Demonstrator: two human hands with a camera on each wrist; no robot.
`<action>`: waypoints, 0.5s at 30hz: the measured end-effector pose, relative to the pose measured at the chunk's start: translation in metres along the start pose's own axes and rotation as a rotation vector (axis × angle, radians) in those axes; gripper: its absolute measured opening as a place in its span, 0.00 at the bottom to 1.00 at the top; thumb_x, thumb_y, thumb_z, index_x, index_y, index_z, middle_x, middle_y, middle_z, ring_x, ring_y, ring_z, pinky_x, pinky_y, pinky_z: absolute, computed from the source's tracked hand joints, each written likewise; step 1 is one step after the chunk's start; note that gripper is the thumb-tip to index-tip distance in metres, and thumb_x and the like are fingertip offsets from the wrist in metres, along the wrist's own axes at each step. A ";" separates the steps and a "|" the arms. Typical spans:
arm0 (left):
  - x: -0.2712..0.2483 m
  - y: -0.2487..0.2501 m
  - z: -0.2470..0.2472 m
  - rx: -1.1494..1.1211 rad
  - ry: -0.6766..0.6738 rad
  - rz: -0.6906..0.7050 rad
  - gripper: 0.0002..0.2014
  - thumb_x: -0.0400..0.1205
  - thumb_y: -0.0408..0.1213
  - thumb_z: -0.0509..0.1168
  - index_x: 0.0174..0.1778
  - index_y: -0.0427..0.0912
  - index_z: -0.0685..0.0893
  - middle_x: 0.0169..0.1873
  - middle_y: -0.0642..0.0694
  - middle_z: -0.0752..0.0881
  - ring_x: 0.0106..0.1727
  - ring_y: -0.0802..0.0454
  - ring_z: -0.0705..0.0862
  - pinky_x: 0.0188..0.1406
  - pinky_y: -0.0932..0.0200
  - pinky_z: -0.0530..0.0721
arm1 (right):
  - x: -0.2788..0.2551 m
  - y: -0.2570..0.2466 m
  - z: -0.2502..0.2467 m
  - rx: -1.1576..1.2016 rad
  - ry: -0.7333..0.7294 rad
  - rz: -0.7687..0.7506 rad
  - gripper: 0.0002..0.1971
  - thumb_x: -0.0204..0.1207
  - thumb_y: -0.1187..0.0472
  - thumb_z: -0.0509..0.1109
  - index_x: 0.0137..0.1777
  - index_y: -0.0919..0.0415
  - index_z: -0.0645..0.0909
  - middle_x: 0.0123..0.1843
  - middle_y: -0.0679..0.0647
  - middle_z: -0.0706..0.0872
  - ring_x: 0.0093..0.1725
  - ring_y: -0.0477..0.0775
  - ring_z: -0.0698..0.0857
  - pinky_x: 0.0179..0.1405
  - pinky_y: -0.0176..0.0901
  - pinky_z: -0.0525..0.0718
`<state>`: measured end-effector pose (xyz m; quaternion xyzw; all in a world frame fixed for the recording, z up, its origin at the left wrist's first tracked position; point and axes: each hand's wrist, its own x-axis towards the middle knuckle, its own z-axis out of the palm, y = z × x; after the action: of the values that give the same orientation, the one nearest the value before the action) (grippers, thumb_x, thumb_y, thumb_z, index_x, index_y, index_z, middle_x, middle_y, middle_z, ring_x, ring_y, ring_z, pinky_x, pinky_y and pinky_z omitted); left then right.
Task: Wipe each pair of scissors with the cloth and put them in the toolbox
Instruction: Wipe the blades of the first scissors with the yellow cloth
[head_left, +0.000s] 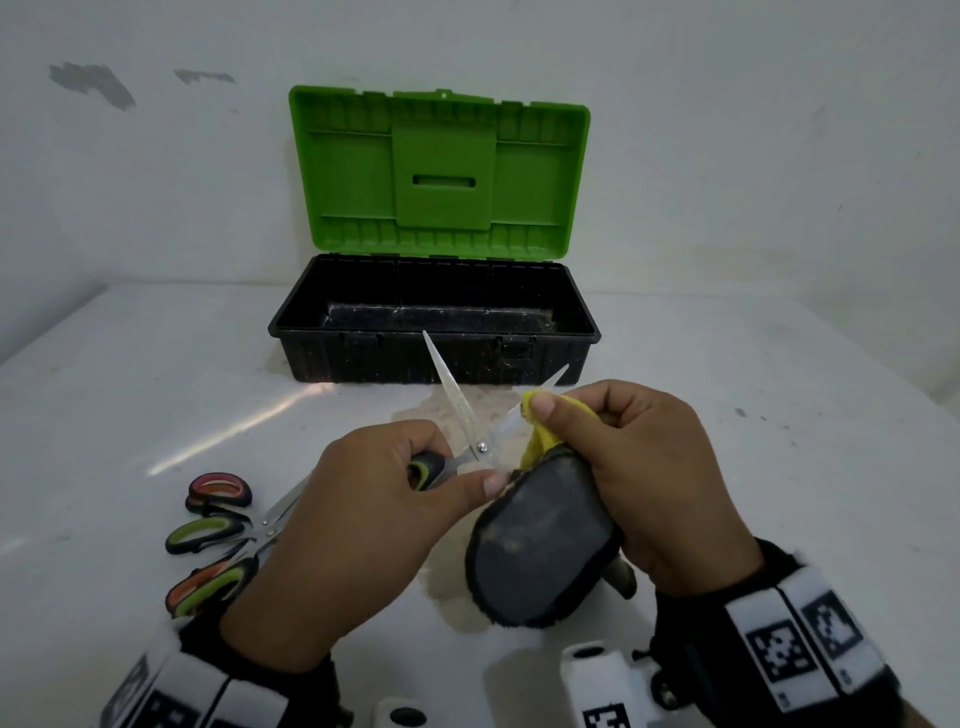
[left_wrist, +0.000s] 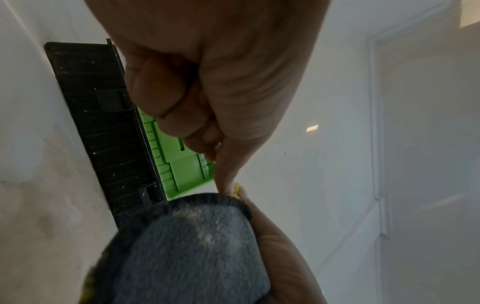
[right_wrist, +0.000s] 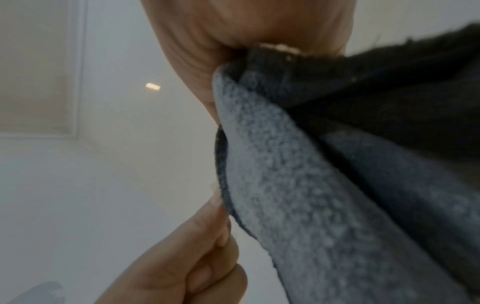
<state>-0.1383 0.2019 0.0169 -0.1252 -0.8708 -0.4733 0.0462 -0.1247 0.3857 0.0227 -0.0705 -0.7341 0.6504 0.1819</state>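
before the toolbox (head_left: 434, 347) — left grip (head_left: 358, 525) round open scissors (head_left: 457, 415), right grip (head_left: 644, 483) pinching cloth (head_left: 540, 545) on one blade

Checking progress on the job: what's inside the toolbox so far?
The toolbox stands open; its visible floor shows only pale specks, no scissors. The front wall hides the nearest strip of floor, so that part cannot be checked.

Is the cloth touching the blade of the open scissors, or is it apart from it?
Touching. In the head view the right hand pinches the yellow edge of the cloth around one blade of the scissors; the blade passes into the fold.
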 end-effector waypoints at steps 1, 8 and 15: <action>0.000 0.000 -0.001 0.006 0.005 0.001 0.19 0.69 0.57 0.76 0.26 0.46 0.80 0.19 0.56 0.75 0.22 0.61 0.72 0.24 0.71 0.73 | 0.000 0.000 0.001 0.001 -0.003 -0.001 0.11 0.68 0.55 0.82 0.33 0.61 0.88 0.31 0.57 0.90 0.30 0.49 0.85 0.33 0.43 0.84; -0.003 0.000 -0.004 0.022 -0.007 0.005 0.19 0.69 0.56 0.76 0.25 0.47 0.79 0.19 0.57 0.76 0.23 0.62 0.74 0.25 0.73 0.73 | 0.000 0.002 0.001 -0.068 -0.057 -0.003 0.11 0.68 0.54 0.82 0.34 0.61 0.89 0.32 0.58 0.91 0.31 0.53 0.87 0.36 0.49 0.86; -0.002 -0.005 -0.003 0.016 -0.003 -0.015 0.20 0.70 0.57 0.75 0.24 0.47 0.78 0.18 0.56 0.76 0.23 0.62 0.74 0.25 0.73 0.73 | 0.010 0.006 0.000 -0.047 0.046 0.035 0.11 0.67 0.53 0.83 0.33 0.59 0.89 0.32 0.59 0.91 0.32 0.53 0.87 0.37 0.50 0.87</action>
<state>-0.1381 0.1964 0.0143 -0.1189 -0.8756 -0.4663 0.0425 -0.1351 0.3904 0.0189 -0.1024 -0.7434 0.6343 0.1858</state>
